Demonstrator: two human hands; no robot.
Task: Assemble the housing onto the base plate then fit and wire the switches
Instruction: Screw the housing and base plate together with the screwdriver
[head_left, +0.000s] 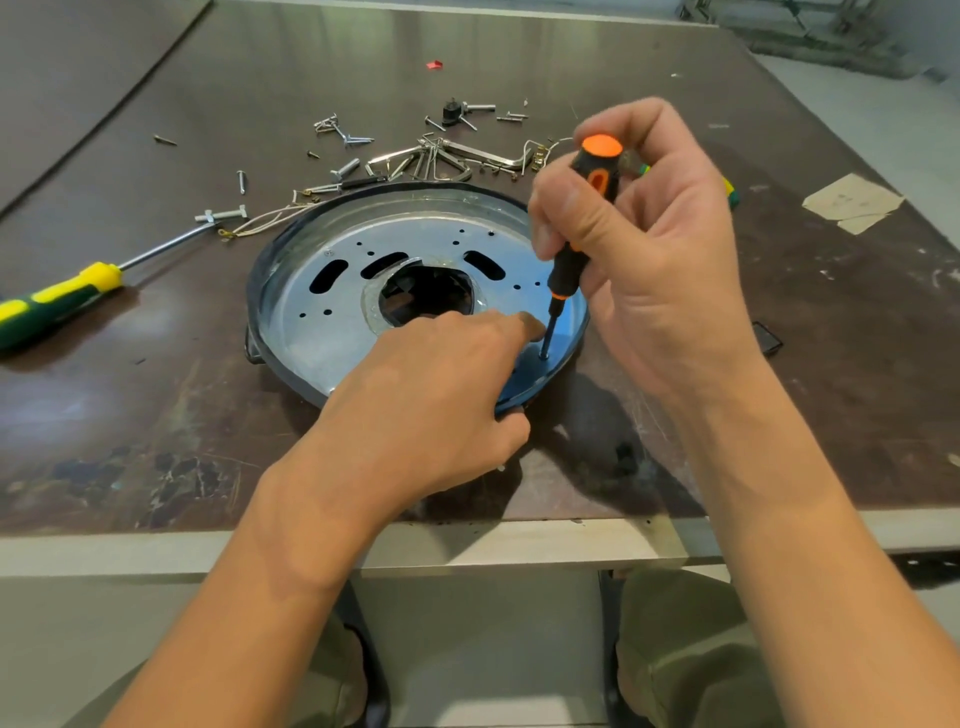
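Round silvery-blue metal base plate (322, 338), flat inside round black housing (253, 291), on worn dark brown table (156, 415) close to its near edge. At the plate's near-right edge, tip of orange-and-black screwdriver (567, 270) planted almost upright on small screw (544, 357). Upper handle wrapped by right hand (654, 249), fingers and thumb curled round it, orange cap poking out on top. Just left of the thin shaft, left hand (431, 395) laid over the plate, index fingertip (530, 325) touching or nearly touching the shaft, cannot tell which. Thumb tucked against the housing's near rim. Pressing rather than pinching, as far as visible, with the other fingers hidden beneath the hand.

Further out on the plate: large irregular centre hole with dark parts below, three oblong slots around its far side, small round holes scattered about.

Beyond the far rim: loose silver screws and bolts (343, 132), bent metal brackets (447, 156), and thin pale wires (260, 218) with brass terminals just beside the rim at far left. Small black plug-like part (452, 111) farther back, red scrap (434, 65) beyond that. Well apart to the left, yellow-and-green screwdriver (57, 296) lying flat, steel shaft pointing toward the wires. Behind the right hand, part of another yellow-and-green handle (730, 189), mostly hidden. Right of it, torn beige tape (852, 202) stuck to the table. Small flat black piece (767, 338) beside the right wrist. Below the table edge, olive-green trousers (675, 649).
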